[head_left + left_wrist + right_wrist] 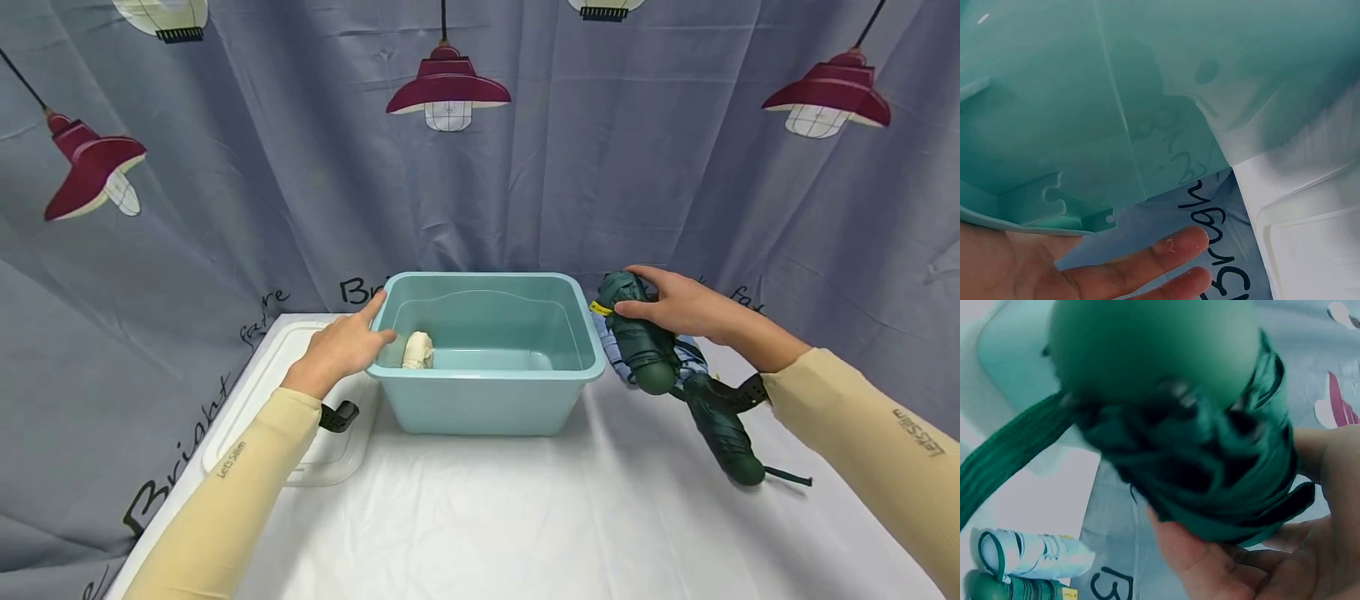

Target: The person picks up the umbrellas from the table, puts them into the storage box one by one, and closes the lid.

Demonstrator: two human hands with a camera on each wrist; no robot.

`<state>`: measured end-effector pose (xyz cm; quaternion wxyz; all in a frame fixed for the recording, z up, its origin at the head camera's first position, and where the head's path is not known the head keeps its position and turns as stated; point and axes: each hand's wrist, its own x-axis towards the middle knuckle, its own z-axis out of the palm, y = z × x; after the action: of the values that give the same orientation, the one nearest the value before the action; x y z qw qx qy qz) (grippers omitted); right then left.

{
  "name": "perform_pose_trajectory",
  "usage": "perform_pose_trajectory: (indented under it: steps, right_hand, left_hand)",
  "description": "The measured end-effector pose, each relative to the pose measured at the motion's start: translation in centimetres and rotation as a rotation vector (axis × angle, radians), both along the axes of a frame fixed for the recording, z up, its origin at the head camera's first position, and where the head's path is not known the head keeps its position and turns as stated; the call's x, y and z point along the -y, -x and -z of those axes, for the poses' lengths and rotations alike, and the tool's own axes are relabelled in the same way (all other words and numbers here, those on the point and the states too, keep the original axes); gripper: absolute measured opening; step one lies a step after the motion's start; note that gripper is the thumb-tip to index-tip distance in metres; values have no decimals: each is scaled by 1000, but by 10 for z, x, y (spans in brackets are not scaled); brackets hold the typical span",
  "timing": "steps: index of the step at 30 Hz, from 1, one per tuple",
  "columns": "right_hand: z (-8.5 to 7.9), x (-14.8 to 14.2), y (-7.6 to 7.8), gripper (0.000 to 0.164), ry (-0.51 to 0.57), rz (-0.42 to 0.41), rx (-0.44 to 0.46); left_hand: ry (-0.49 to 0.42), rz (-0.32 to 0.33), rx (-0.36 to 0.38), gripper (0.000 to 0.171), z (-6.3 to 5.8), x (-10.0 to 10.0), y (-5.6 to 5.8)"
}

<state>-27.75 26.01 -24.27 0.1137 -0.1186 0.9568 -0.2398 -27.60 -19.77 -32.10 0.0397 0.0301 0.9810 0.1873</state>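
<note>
My right hand [686,307] grips a dark green folded umbrella [647,350]; its rounded end looms large in the right wrist view. Behind it, partly hidden, a light blue folded umbrella [692,354] lies on the table. Another dark green umbrella [722,433] with a strap lies nearer the front, also seen in the right wrist view [1029,589]. At the left rim of the teal bin [480,404], my left hand [341,350] rests with its thumb over the edge and its fingers straight outside. A rolled cream item [417,350], probably another umbrella, lies inside the bin's left end.
A translucent white lid [330,467] lies flat left of the bin, partly under my left arm. White cloth covers the table [480,517]. A grey curtain [315,167] printed with red lamps and lettering hangs close behind the bin.
</note>
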Motion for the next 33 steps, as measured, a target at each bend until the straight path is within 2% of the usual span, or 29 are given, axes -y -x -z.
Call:
perform_pose_trajectory:
  steps: [9, 19, 33]
  right_hand:
    - [-10, 22, 12, 87, 36, -5, -10]
    - [-24, 55, 31, 84, 59, -9, 28]
    - [-10, 96, 52, 82, 161, -18, 145]
  left_hand:
    - [18, 6, -12, 79, -5, 0, 4]
    - [17, -1, -8, 79, -7, 1, 7]
    - [9, -8, 12, 79, 0, 1, 5]
